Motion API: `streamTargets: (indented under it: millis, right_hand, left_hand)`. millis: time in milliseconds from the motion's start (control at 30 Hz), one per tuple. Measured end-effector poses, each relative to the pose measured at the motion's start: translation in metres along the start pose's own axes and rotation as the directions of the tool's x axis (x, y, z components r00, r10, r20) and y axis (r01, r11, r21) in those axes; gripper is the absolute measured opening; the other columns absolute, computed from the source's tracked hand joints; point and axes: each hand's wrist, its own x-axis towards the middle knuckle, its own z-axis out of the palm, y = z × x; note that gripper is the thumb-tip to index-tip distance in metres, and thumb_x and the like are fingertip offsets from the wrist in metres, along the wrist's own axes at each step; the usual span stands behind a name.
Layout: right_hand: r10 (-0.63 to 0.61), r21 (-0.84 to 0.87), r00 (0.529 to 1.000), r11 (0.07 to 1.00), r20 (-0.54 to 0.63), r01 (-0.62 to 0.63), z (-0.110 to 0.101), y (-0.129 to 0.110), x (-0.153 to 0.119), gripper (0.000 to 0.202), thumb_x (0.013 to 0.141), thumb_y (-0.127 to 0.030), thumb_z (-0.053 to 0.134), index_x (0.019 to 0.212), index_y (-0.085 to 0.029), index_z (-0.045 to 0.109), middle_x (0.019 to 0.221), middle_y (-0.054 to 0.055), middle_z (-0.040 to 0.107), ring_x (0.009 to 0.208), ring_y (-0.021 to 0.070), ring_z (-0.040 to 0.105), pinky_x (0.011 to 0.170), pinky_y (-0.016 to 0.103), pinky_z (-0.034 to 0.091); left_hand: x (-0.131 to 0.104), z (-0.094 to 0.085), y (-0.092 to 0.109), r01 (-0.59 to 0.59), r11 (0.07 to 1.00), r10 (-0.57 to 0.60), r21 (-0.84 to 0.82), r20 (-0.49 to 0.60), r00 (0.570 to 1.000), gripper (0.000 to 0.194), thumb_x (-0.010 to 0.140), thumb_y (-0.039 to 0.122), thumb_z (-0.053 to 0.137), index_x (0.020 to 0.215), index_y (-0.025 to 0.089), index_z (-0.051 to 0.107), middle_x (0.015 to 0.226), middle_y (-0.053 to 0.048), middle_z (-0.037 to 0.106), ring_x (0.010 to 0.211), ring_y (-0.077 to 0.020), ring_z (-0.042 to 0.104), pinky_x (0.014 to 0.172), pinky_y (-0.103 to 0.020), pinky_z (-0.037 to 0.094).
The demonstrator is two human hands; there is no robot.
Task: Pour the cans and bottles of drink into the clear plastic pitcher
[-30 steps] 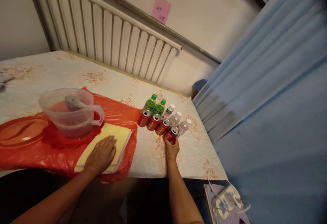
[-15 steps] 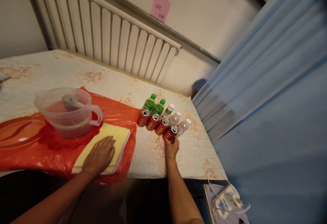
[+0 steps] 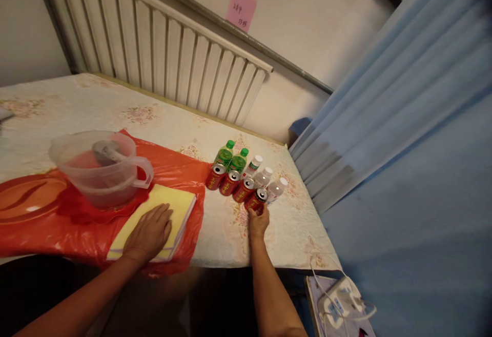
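My left hand [image 3: 150, 230] lies flat, palm down, on a folded yellow cloth [image 3: 179, 201] with pale edges. My right hand [image 3: 259, 220] has its thumb and fingers around the base of a red drink can [image 3: 255, 201], the nearest one at the right end of a row. The can stands upright on the table with its tab opening showing. Several like it, including another red can [image 3: 230, 184], line up to its left. Behind the row stand two green-capped bottles [image 3: 238, 161] and three white-capped bottles [image 3: 263, 177].
A clear plastic measuring jug [image 3: 100, 180] with a dark-headed tool inside sits on a red plastic bag [image 3: 172, 162]. An orange oval [image 3: 33, 198] shows at left. A flowered cloth [image 3: 219, 247] covers the table. Right are a blue curtain [image 3: 403, 137] and a white power strip [image 3: 340, 301].
Nothing on the table has visibly moved. Both hands keep their places; the view has shifted only very slightly.
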Motion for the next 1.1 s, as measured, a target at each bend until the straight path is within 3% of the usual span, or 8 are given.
streamTargets:
  millis: [433,1100]
  right_hand:
    - [0.053,0.000,0.998,0.999,-0.030,-0.053,0.001,0.001,-0.001,0.063,0.065,-0.045,0.071,0.117,-0.009,0.065,0.109,0.017,0.070,0.094,0.0281,0.064,0.086,0.038,0.050]
    - [0.046,-0.016,0.998,0.999,-0.040,-0.047,0.005,0.015,0.002,0.057,0.067,-0.046,0.072,0.111,-0.010,0.067,0.104,0.015,0.072,0.086,0.0259,0.064,0.078,0.035,0.051]
  left_hand:
    - [-0.001,0.001,-0.002,-0.019,1.000,0.019,0.010,-0.005,1.000,0.039,0.093,0.029,0.042,0.118,0.012,0.067,0.133,-0.021,0.065,0.127,-0.0351,0.059,0.109,-0.053,0.045]
    - [-0.002,0.004,-0.003,-0.049,0.997,0.050,0.062,-0.011,0.999,0.040,0.095,0.027,0.041,0.119,0.009,0.067,0.133,-0.021,0.065,0.127,-0.0342,0.059,0.109,-0.051,0.044]
